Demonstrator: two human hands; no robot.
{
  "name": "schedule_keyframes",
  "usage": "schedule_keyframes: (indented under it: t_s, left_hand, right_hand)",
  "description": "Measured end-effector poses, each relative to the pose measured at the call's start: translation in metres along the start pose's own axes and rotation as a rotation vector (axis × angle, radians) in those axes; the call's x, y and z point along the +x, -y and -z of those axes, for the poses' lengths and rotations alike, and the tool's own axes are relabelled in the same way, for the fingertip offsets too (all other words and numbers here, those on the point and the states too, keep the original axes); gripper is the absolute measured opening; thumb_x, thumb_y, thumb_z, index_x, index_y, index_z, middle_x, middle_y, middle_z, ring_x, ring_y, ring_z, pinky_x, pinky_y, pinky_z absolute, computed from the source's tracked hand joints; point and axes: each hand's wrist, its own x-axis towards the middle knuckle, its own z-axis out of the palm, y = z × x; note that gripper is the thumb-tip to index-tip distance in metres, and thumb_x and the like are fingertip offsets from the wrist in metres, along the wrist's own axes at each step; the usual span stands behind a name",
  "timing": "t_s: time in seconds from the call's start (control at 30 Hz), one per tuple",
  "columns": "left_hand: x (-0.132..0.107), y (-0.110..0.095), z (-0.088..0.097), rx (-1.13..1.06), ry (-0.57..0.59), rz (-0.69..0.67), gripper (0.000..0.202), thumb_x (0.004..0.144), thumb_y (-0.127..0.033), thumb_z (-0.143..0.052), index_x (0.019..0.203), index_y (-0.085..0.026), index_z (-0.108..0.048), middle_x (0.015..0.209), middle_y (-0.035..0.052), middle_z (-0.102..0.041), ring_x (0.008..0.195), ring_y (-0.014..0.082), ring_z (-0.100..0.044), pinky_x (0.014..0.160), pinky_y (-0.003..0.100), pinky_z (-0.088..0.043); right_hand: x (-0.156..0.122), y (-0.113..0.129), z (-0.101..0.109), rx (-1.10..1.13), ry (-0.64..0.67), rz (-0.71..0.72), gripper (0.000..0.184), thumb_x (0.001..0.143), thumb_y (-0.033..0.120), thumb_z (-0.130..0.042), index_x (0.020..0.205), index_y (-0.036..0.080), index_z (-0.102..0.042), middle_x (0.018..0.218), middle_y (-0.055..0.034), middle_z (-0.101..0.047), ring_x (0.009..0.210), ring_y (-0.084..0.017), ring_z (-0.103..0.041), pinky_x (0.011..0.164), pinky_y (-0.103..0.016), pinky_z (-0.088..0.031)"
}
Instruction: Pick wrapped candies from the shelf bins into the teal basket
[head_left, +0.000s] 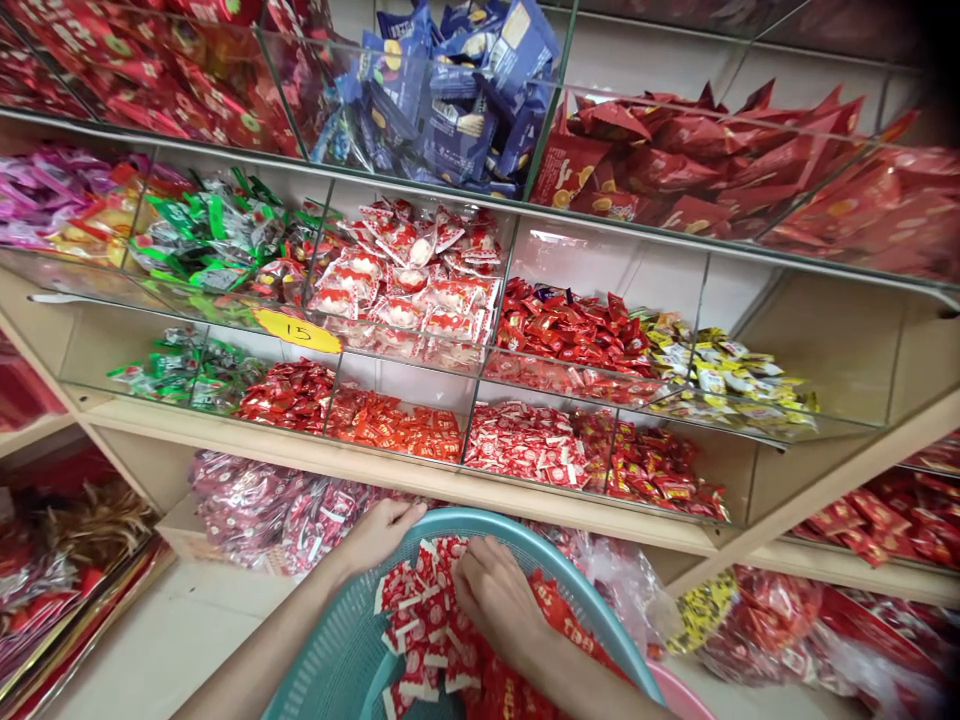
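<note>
A teal plastic basket (330, 650) sits low in front of me, filled with red-and-white wrapped candies (420, 620). My left hand (379, 535) grips the basket's far rim, fingers curled over the edge. My right hand (495, 600) reaches down into the pile, fingers closed among the candies; what they hold is hidden. Just beyond the basket, a glass bin of the same red-and-white candies (525, 445) stands on the lowest shelf.
Tiered glass bins (420, 280) hold red, green, blue, pink and yellow wrapped sweets. A yellow tag marked 15 (296, 330) is on the glass. Plastic bags of sweets (255, 505) lie under the wooden shelf (420, 480). A pink rim (686, 700) shows at the bottom.
</note>
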Motion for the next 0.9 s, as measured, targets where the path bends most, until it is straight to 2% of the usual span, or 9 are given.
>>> schedule_keyframes:
  t_s: [0.27,0.57,0.9]
  left_hand:
    - [0.001,0.001,-0.001,0.012,-0.004,-0.009,0.050,0.080,-0.061,-0.033,0.054,-0.018,-0.037,0.053,-0.0056,-0.028,0.052,0.0097,-0.028,0.047,0.020,-0.019]
    - [0.001,0.000,0.000,0.011,-0.001,-0.014,0.050,0.079,-0.062,-0.033,0.054,-0.018,-0.035,0.053,-0.0058,-0.026,0.052,0.0095,-0.026,0.046,0.021,-0.018]
    - [0.000,-0.001,-0.001,-0.023,0.005,0.005,0.050,0.079,-0.060,-0.034,0.054,-0.017,-0.041,0.052,-0.0056,-0.029,0.052,0.0097,-0.027,0.047,0.020,-0.020]
  right_hand:
    - [-0.001,0.003,-0.006,0.011,0.017,-0.030,0.010,0.074,0.009,-0.056,0.074,0.019,-0.055,0.084,-0.0010,-0.057,0.080,-0.017,-0.049,0.073,-0.029,-0.037]
    - [0.000,0.004,-0.010,-0.027,-0.024,0.006,0.009,0.075,0.011,-0.055,0.071,0.019,-0.055,0.080,0.0005,-0.057,0.076,-0.015,-0.050,0.069,-0.028,-0.037]
    - [-0.006,0.010,-0.016,-0.107,-0.105,0.186,0.007,0.076,0.017,-0.060,0.072,0.019,-0.054,0.078,-0.0015,-0.055,0.080,-0.017,-0.049,0.073,-0.031,-0.036]
